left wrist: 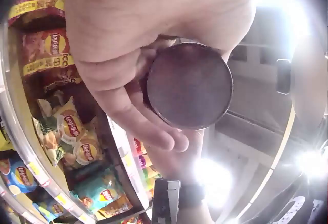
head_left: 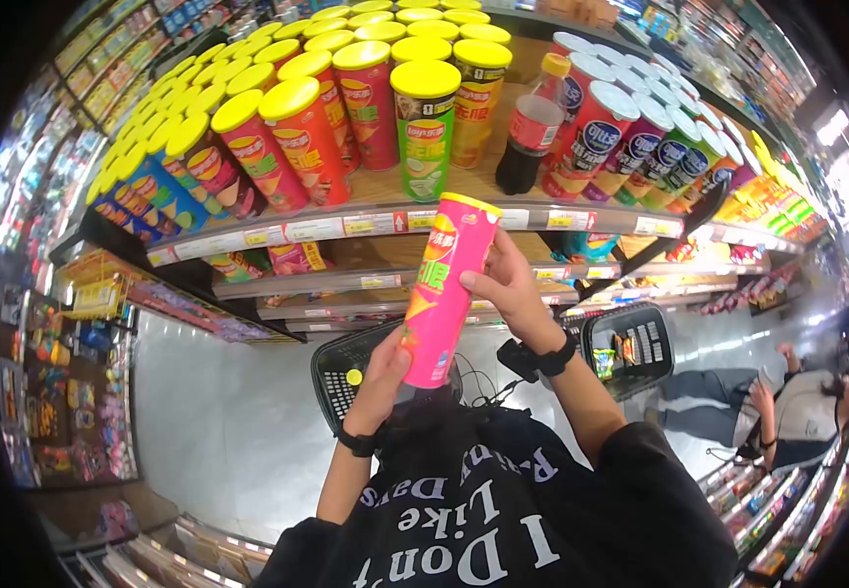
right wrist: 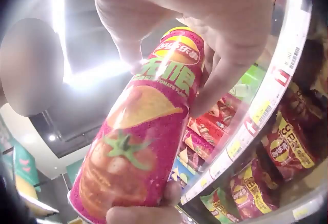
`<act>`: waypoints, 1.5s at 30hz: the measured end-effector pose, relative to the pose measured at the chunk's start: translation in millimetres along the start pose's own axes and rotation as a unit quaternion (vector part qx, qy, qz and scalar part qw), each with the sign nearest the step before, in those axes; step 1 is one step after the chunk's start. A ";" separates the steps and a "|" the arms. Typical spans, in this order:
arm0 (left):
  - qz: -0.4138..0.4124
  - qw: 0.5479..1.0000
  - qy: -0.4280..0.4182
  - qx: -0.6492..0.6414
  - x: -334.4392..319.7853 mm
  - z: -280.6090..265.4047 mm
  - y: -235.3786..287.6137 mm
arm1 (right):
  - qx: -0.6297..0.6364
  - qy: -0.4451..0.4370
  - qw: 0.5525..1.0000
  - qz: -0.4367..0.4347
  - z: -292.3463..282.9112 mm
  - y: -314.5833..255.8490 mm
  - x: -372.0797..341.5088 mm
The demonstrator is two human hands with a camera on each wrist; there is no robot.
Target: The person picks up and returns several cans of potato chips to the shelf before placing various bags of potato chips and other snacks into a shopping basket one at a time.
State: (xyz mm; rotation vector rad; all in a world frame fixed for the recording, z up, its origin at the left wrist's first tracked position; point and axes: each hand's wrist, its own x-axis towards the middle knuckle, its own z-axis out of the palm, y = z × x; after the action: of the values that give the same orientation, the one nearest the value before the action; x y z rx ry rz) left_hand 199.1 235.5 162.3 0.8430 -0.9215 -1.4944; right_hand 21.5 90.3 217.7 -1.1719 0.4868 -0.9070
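Right hand (head_left: 513, 287) and left hand (head_left: 381, 380) both grasping one pink chip can (head_left: 441, 294), in front of the top shelf (head_left: 375, 188).
Right: thumb and fingers round can's upper part; left: fingers curled round its lower end. Can tilted, yellow lid (head_left: 472, 204) up, tomato print (right wrist: 120, 167) showing in right wrist view. On top shelf: green can (head_left: 426, 137) near front edge, cola bottle (head_left: 530, 137) right of middle, yellow-lidded cans (head_left: 307, 147) toward left, white-lidded cans (head_left: 596, 137) toward right. Below top shelf: chip bags (head_left: 299, 258), two dark baskets (head_left: 667, 338).
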 end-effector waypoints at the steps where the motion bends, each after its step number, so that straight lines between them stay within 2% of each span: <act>1: 0.014 1.000 0.010 0.001 2.8 3.6 -4.1 | -0.005 -0.008 1.000 -0.002 -1.7 -3.6 0.5; 6: 0.046 0.998 0.042 -0.033 6.1 20.4 -3.9 | -0.025 -0.060 0.998 -0.013 -4.5 -10.6 9.7; 8: 0.072 0.996 0.055 0.004 8.4 22.0 -1.9 | -0.021 -0.089 0.996 -0.022 -1.7 -14.0 15.3; 11: 0.119 0.985 0.101 0.074 10.5 26.4 5.7 | -0.104 -0.105 0.989 -0.027 11.3 -32.8 14.6; 15: 0.174 0.967 0.154 0.107 29.4 21.5 19.5 | -0.335 -0.104 0.924 -0.151 18.8 -35.8 30.7; 16: 0.193 0.961 0.160 0.120 37.5 12.8 20.2 | -0.388 -0.083 0.899 -0.186 22.3 -35.8 31.9; 19: 0.272 0.924 0.185 0.194 63.3 -3.6 34.0 | -0.378 -0.065 0.891 -0.243 36.7 -30.8 44.6; 20: 0.293 0.905 0.205 0.231 71.5 -11.6 38.8 | -0.396 -0.042 0.875 -0.275 41.6 -26.9 48.2; 23: 0.278 0.886 0.217 0.300 93.1 -33.0 61.7 | -0.442 0.021 0.839 -0.317 54.1 -11.9 70.8; 24: 0.282 0.873 0.231 0.323 97.7 -41.5 64.2 | -0.434 0.033 0.852 -0.291 60.8 -7.1 73.7; 26: 0.297 0.848 0.251 0.361 113.0 -52.2 65.6 | -0.454 0.061 0.829 -0.322 70.5 2.2 83.2; 27: 0.310 0.818 0.268 0.404 116.5 -53.0 70.5 | -0.467 0.078 0.814 -0.336 72.9 5.3 88.2; 29: 0.330 0.753 0.301 0.484 122.5 -53.0 76.8 | -0.456 0.085 0.828 -0.315 75.2 9.0 94.6; 30: 0.325 0.757 0.300 0.481 124.9 -53.0 79.4 | -0.449 0.087 0.836 -0.303 77.0 12.6 97.1; 33: 0.322 0.765 0.291 0.476 134.3 -53.6 88.0 | -0.497 0.164 0.756 -0.394 82.7 25.8 113.3; 38: 0.318 0.782 0.284 0.454 151.5 -56.9 75.6 | -0.509 0.175 0.766 -0.352 82.4 29.3 118.2; 42: 0.303 0.765 0.277 0.496 147.0 -51.4 80.2 | -0.521 0.159 0.777 -0.317 81.8 31.8 109.6; 45: 0.287 0.748 0.279 0.529 146.5 -47.3 83.7 | -0.488 0.151 0.823 -0.249 82.9 28.4 101.8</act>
State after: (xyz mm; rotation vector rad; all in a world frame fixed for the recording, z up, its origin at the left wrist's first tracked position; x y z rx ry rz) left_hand 261.3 80.3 214.7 1.5088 -1.3760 -0.0156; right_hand 151.1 57.9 232.2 -2.1740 0.9983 -1.3650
